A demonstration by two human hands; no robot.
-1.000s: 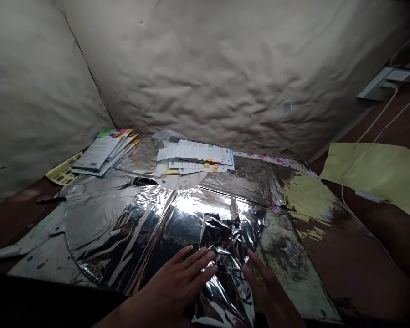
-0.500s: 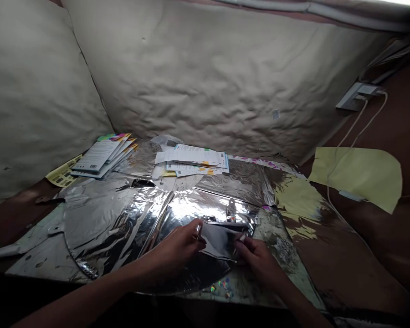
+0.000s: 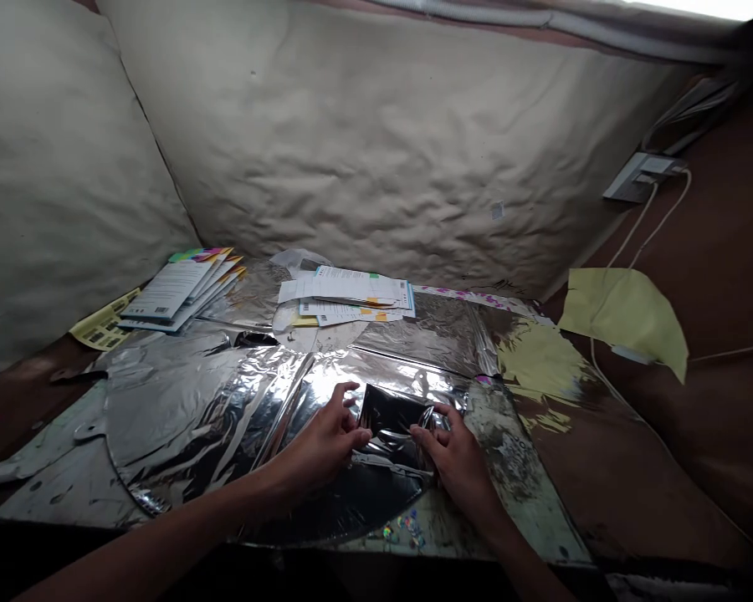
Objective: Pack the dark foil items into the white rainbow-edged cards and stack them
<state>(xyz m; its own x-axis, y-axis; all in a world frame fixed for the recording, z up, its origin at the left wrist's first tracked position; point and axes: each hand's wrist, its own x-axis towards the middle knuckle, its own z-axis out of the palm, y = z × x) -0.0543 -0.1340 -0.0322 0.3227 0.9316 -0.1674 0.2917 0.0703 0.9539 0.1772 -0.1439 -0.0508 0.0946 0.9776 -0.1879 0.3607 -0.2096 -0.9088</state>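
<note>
A crumpled silver foil sheet (image 3: 181, 418), cut in a curve, covers the front of the surface. My left hand (image 3: 323, 443) and my right hand (image 3: 455, 456) both pinch a dark, folded foil flap (image 3: 392, 414) near the sheet's front edge. The flap lies between my hands, and my fingers hold it from either side. Part of the foil beneath my palms is hidden. A mottled white backing board (image 3: 514, 468) lies just to the right of my right hand.
Printed papers (image 3: 345, 293) and several booklets (image 3: 176, 288) lie behind the foil. A beige padded backrest (image 3: 351, 142) rises beyond them. To the right are a yellow paper sheet (image 3: 624, 313), a brown surface (image 3: 665, 451), and a wall socket (image 3: 633, 177) with white cables.
The foil flap has been folded up and drawn away from the front edge. My hands have moved up the view and now grip it from both sides. The camera view has shifted slightly.
</note>
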